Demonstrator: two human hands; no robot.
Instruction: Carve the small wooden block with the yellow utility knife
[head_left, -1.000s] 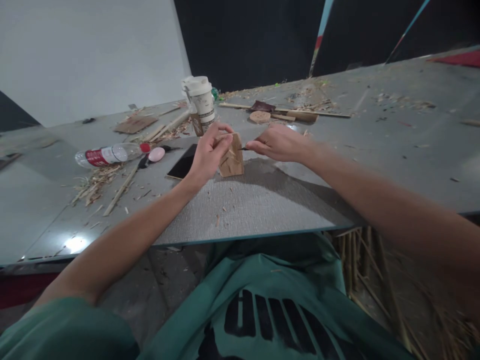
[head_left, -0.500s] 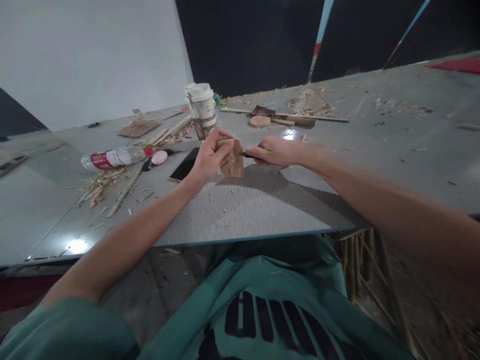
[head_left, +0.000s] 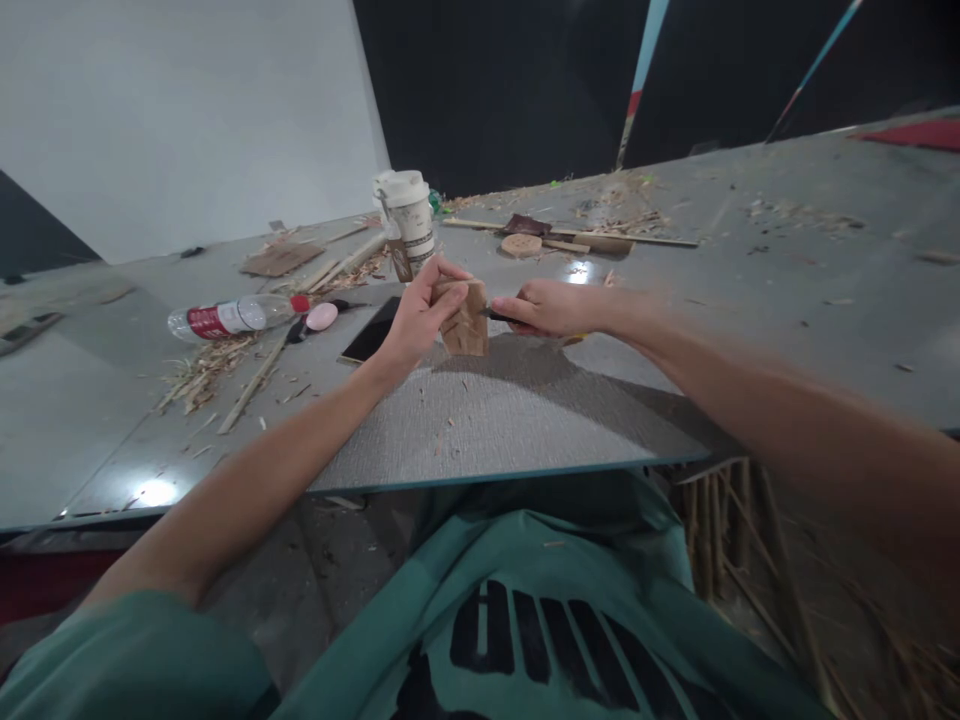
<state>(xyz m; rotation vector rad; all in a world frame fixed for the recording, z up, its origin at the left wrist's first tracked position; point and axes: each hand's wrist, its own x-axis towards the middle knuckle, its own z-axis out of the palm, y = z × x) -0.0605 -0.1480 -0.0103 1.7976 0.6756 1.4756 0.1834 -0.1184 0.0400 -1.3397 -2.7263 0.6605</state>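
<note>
My left hand (head_left: 420, 315) is closed around the upper left part of a small brown wooden block (head_left: 468, 325), which stands upright on the grey mat (head_left: 420, 430). Fingers of my right hand (head_left: 551, 306) wrap a dark-handled carving knife (head_left: 506, 316). The knife's tip end meets the right side of the block's face; most of its blade is too small or hidden to make out. Just left of the block, a black phone-like slab (head_left: 371, 332) lies flat, partly behind my left hand.
A white paper cup (head_left: 411, 215) stands behind my left hand. A plastic bottle (head_left: 236, 316) lies on its side at left, near a pink oval thing (head_left: 322, 317) and wood shavings (head_left: 206, 370). Farther back are a round wooden disc (head_left: 520, 245) and thin sticks (head_left: 652, 240).
Both hands keep their grip on the block and the knife, almost in place. A bit of yellow now shows under my right wrist. The view has shifted very slightly.
</note>
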